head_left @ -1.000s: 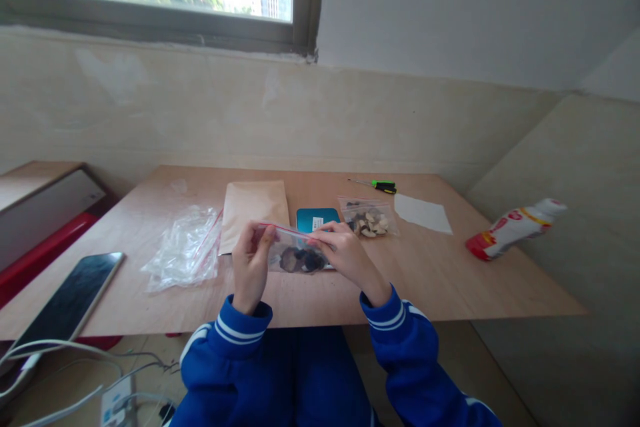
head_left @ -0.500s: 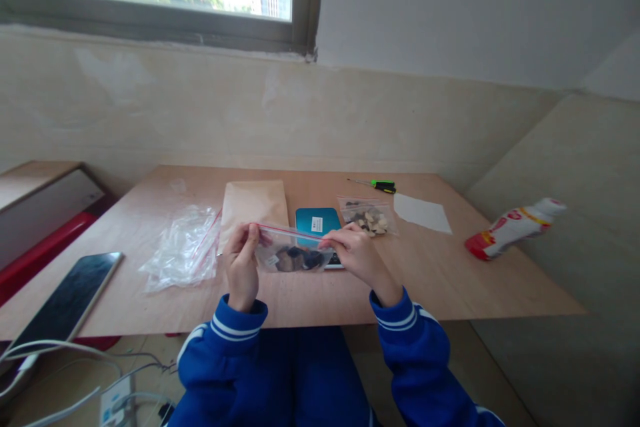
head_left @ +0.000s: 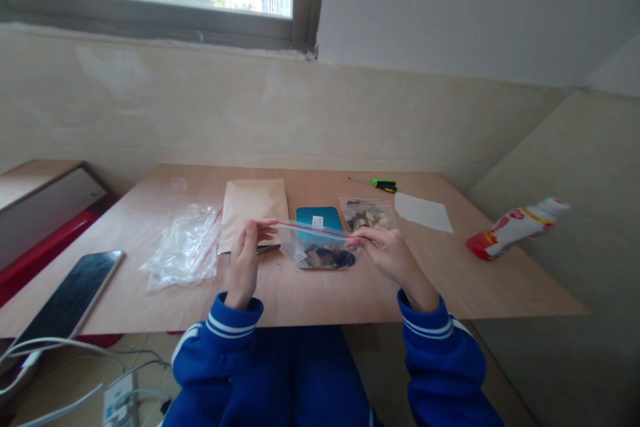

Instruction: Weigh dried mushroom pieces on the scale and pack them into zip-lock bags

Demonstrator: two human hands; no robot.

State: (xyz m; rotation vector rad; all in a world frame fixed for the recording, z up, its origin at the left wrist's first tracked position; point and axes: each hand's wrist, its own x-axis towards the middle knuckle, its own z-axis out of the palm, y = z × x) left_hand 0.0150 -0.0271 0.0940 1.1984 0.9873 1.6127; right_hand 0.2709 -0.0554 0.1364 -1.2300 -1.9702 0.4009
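A clear zip bag (head_left: 315, 245) with a red seal strip and dark and brown pieces inside hangs above the table. My right hand (head_left: 387, 253) pinches its top right corner. My left hand (head_left: 246, 260) is at the bag's top left corner, its fingers stretched out and the thumb apart from them; whether the fingertips touch the bag I cannot tell. Behind the bag lies a flat teal device (head_left: 317, 217) with a white label, partly hidden. A second zip bag (head_left: 370, 215) of pale and dark pieces lies beyond my right hand.
On the table (head_left: 310, 307), clear plastic bags (head_left: 183, 250) and a brown paper envelope (head_left: 255, 203) lie left of centre. A phone (head_left: 65, 297) is at the left edge. At the back are a screwdriver (head_left: 384, 183) and white paper (head_left: 424, 211); a bottle (head_left: 517, 230) stands right.
The zip bag has moved right with my right hand, away from my left hand. My left fingers have opened from their pinch on the bag's corner.
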